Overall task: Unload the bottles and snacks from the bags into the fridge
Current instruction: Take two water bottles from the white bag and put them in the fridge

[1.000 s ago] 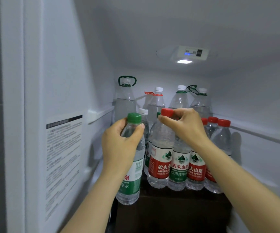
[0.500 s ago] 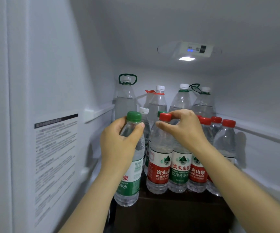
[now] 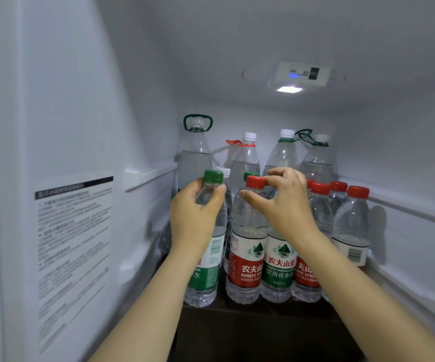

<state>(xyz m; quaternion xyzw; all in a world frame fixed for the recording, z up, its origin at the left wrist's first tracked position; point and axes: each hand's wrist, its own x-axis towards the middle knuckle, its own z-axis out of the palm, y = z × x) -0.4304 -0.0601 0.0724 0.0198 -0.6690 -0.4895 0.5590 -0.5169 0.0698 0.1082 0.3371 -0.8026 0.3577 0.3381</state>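
Since half a second ago the green bottle (image 3: 206,270) has come in closer beside the red bottle (image 3: 245,259). Its base is now nearly level with the front row, at the front edge of the dark shelf (image 3: 263,335) in the fridge (image 3: 101,100). The left hand (image 3: 194,218) still wraps its fingers (image 3: 198,182) round the clear plastic shoulder just under the ridged green cap. The right hand (image 3: 287,207) has eased its grip. Its fingers (image 3: 274,178) are curled, forefinger tip on the red cap's side and thumb against the neck below, in a light pinch. Both bottles are slim and see-through, with glossy wrapped labels. Behind them stand tall bottles (image 3: 195,158) with loop handles. The fridge walls are smooth and white.
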